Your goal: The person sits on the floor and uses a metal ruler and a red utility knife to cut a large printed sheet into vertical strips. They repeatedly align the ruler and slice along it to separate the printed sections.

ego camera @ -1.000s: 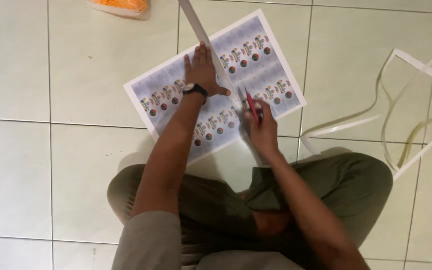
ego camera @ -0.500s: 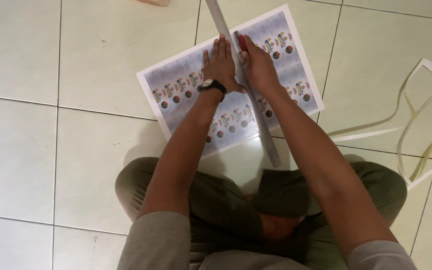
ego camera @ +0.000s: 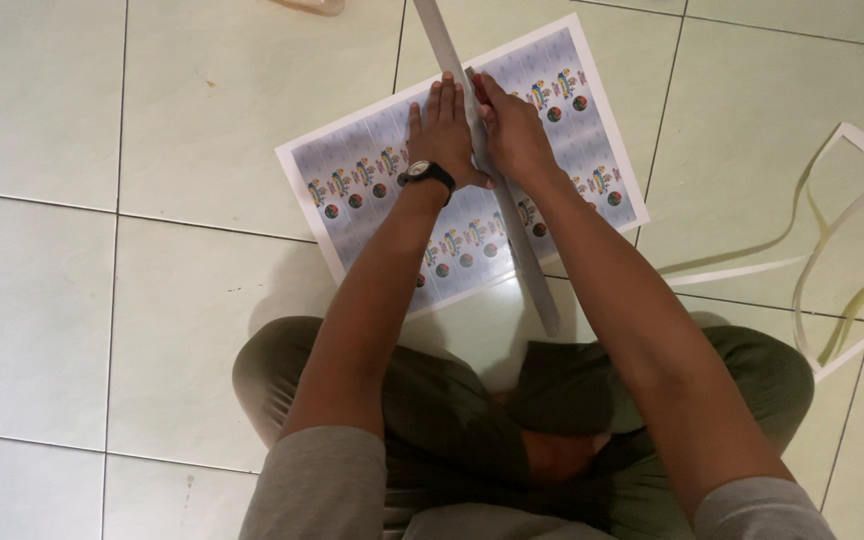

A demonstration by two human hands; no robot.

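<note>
The left hand (ego camera: 442,135) presses flat, fingers spread, on the long grey metal ruler (ego camera: 492,180) crossing the printed sticker sheet (ego camera: 372,190); just right, the right hand's (ego camera: 514,135) grip is clamped on a red-handled cutter (ego camera: 474,82).

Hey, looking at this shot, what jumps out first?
A printed sheet of small colourful labels lies on the pale tiled floor. A long grey ruler runs across it, pressed flat by the left hand. Beside it, the right hand grips something red, and thin paper strips curl at right.
</note>
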